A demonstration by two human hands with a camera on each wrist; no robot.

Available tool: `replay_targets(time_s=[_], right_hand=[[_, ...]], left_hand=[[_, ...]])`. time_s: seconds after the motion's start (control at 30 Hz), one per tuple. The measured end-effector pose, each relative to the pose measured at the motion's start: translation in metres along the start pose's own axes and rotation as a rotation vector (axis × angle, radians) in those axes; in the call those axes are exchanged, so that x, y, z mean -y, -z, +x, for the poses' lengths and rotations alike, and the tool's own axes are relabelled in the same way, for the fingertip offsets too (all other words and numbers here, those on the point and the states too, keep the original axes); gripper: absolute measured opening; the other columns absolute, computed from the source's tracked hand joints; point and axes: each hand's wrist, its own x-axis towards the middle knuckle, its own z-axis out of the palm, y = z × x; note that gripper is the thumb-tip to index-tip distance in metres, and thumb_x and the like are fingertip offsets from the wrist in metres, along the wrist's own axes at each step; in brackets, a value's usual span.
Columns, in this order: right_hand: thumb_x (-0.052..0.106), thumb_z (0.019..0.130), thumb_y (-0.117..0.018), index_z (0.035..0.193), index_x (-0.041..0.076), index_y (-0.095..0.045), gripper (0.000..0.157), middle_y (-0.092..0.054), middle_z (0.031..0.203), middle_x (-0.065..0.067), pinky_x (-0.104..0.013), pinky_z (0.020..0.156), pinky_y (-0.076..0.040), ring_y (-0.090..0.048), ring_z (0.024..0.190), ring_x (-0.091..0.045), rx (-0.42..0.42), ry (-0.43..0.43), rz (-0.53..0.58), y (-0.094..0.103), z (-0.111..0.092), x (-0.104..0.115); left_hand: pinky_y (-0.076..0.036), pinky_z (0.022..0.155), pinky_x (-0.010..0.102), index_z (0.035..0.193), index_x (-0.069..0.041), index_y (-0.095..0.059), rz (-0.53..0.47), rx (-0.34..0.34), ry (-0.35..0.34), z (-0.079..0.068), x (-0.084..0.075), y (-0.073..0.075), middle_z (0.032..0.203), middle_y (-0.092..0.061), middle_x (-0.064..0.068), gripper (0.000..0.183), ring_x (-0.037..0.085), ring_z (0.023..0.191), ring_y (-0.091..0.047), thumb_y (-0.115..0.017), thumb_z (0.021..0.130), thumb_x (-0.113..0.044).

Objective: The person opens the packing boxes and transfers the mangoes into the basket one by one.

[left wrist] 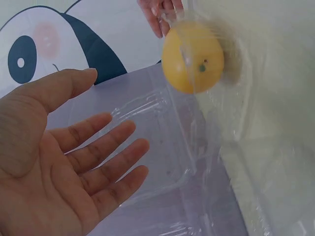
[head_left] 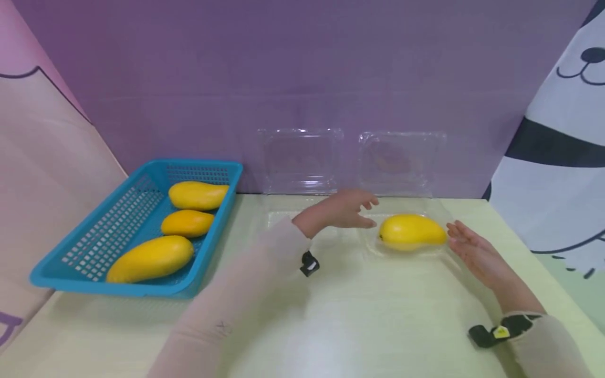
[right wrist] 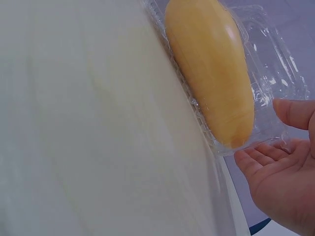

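Note:
A yellow mango (head_left: 411,231) lies in the base of a clear plastic clamshell box, whose lid (head_left: 402,163) stands raised against the wall behind. My left hand (head_left: 342,210) hovers to the left of the mango, fingers spread and nothing held. Its bare palm (left wrist: 54,191) shows in the left wrist view, apart from the fruit. On the other side, my right hand (head_left: 477,252) has its fingertips right at the box's right end, by the mango's narrow tip. The right wrist view shows these fingers (right wrist: 258,160) extended just beyond the box's edge.
A second clear clamshell box (head_left: 302,160) stands to the left with its lid raised, its base partly behind my left forearm. At the far left, a blue plastic basket (head_left: 44,275) contains three mangoes (head_left: 151,259). A purple wall (head_left: 302,63) closes off the table's back edge.

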Motion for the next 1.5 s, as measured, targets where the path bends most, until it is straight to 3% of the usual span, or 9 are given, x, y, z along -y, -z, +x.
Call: replay_targets(time_s=[0.2,0.43,0.57,0.87,1.07,1.33,1.5], right_hand=[[0.02,0.102,-0.039,0.144,0.003,0.023,0.076,0.021,0.154,-0.011,-0.016,0.116,-0.006,0.004,0.145,-0.005,-0.001,0.013,0.013,0.0,0.0,-0.003],[0.019,0.103,-0.038,0.144,0.002,0.023,0.075,0.021,0.153,-0.012,-0.017,0.116,-0.004,0.002,0.145,-0.003,0.013,0.028,0.014,0.001,0.0,-0.004],[0.019,0.103,-0.038,0.144,0.002,0.022,0.075,0.021,0.153,-0.013,-0.017,0.116,-0.006,0.0,0.144,-0.001,0.011,0.023,0.009,0.0,0.0,-0.004],[0.019,0.103,-0.038,0.144,0.002,0.022,0.075,0.021,0.153,-0.013,-0.016,0.116,-0.007,-0.01,0.139,0.01,0.005,0.031,0.003,-0.001,0.0,-0.005],[0.017,0.103,-0.037,0.144,0.003,0.023,0.074,0.022,0.152,-0.013,-0.019,0.116,-0.005,-0.002,0.144,0.0,0.005,0.03,0.04,-0.002,0.0,-0.004],[0.021,0.102,-0.039,0.145,0.003,0.021,0.075,0.02,0.153,-0.013,-0.022,0.117,-0.004,0.013,0.145,-0.02,-0.022,0.0,0.004,-0.005,0.001,-0.001],[0.021,0.102,-0.039,0.145,0.003,0.02,0.075,0.019,0.153,-0.013,-0.021,0.117,-0.007,0.009,0.146,-0.017,-0.026,0.003,-0.01,-0.006,0.001,-0.001]], left_hand=[[-0.042,0.106,0.03,0.141,-0.008,-0.04,0.031,-0.036,-0.023,0.015,-0.004,-0.016,0.139,-0.052,0.007,0.059,0.019,0.125,-0.05,-0.063,0.091,-0.029],[-0.04,0.108,0.028,0.141,-0.007,-0.039,0.015,-0.058,0.005,0.032,-0.008,-0.033,0.142,-0.049,0.008,0.061,0.02,0.128,-0.048,-0.063,0.09,-0.03],[-0.04,0.108,0.026,0.144,-0.011,-0.036,0.029,-0.065,0.064,0.042,-0.014,-0.044,0.143,-0.047,0.006,0.065,0.017,0.127,-0.047,-0.064,0.089,-0.034],[-0.042,0.106,0.027,0.146,-0.023,-0.033,-0.045,-0.134,0.254,0.063,-0.018,-0.072,0.145,-0.038,-0.001,0.073,0.016,0.127,-0.045,-0.068,0.084,-0.043],[-0.042,0.106,0.028,0.147,-0.028,-0.029,-0.069,-0.125,0.288,0.073,-0.02,-0.082,0.145,-0.038,-0.002,0.078,0.015,0.127,-0.045,-0.07,0.082,-0.044],[-0.041,0.108,0.029,0.148,-0.029,-0.027,-0.13,-0.091,0.269,0.083,-0.02,-0.086,0.145,-0.039,-0.004,0.084,0.013,0.127,-0.045,-0.072,0.079,-0.046],[-0.04,0.108,0.028,0.147,-0.028,-0.028,-0.177,-0.064,0.285,0.084,-0.019,-0.086,0.145,-0.043,-0.005,0.084,0.013,0.127,-0.046,-0.073,0.078,-0.047]])
